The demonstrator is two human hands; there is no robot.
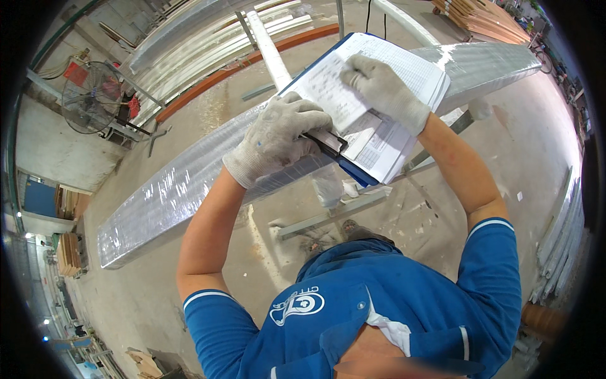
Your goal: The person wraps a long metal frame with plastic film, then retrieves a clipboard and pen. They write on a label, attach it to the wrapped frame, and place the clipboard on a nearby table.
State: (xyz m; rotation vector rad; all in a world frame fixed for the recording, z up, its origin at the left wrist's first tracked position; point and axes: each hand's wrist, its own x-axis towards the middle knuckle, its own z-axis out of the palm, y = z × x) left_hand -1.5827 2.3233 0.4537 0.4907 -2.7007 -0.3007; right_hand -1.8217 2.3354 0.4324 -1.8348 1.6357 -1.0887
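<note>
Left hand (281, 129): curled over clipboard (358, 175) | right hand (386, 90): half-curled on papers (325, 95), grip unclear

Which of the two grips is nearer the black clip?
The left grip: its gloved fingers are right at the black clip, whereas the right grip is over the papers, farther from it.

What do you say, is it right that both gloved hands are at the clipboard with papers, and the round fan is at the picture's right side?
Not the side: the head view shows the round fan at the left. The left hand and right hand, both gloved, are indeed at the clipboard with papers.
</note>
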